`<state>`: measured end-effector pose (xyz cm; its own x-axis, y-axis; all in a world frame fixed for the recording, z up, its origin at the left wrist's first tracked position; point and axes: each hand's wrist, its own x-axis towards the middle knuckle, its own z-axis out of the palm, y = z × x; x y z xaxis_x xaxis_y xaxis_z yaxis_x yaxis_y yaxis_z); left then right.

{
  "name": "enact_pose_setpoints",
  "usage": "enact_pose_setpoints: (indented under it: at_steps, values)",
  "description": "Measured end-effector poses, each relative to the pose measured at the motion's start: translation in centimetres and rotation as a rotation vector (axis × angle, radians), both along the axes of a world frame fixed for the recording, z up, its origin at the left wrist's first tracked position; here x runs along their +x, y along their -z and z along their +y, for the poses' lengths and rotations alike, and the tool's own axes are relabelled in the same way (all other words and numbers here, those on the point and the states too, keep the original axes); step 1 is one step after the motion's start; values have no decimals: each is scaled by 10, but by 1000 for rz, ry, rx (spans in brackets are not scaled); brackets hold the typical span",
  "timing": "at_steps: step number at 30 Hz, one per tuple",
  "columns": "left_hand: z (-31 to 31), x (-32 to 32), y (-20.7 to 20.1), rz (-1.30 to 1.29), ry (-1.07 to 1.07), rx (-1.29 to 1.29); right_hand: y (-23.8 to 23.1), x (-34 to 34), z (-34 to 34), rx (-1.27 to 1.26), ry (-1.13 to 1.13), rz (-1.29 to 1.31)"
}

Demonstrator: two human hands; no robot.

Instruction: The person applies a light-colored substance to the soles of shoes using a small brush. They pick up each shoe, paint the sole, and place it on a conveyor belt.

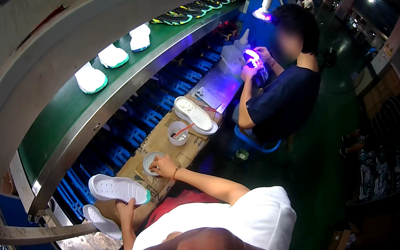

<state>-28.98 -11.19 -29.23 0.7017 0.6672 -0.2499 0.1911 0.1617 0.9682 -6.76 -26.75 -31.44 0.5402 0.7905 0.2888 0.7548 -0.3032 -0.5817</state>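
Held in my left hand is a white shoe sole with small holes and a green end, its fingers gripping the lower edge. A second white sole lies just below it. My right hand reaches into a small white cup on the cardboard-covered bench. Its fingers are bent together at the cup's mouth; whatever they pinch is hidden. Beyond that cup stands another translucent cup with a red stick in it. Farther on, a pair of white soles rests on the bench.
A green conveyor carries white shoe parts and black-and-yellow soles behind a metal rail. Beyond the bench's phone and white bottle, a seated co-worker holds a lit sole below a purple lamp.
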Motion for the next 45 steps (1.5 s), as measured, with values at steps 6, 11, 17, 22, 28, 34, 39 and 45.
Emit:
enact_pose_setpoints:
  at_steps: [6, 11, 17, 22, 28, 34, 39, 45]
  values:
    - [-10, 4, -24, -4, 18, -50, 5, 0, -2, -40, 6, 54]
    - [-5, 1, -11, -28, 32, -58, 5, -2, -1, -59, 3, 84]
    - [-1, -2, -3, 13, 51, -21, 3, -4, -1, -63, 12, 89]
    - [9, -8, 23, 14, 71, 149, 6, -6, 1, -41, 12, 73]
    - [-5, -4, -1, 34, 30, -39, 12, -5, -3, -18, -12, 59]
    - [-5, -4, -6, 31, 59, -55, 10, -7, -3, -34, -2, 45]
    - [-7, -6, -10, 54, 52, -45, 12, -8, -1, -47, -20, 63]
    - [1, -8, 19, 40, 67, 47, 11, -9, -5, -75, -22, 61]
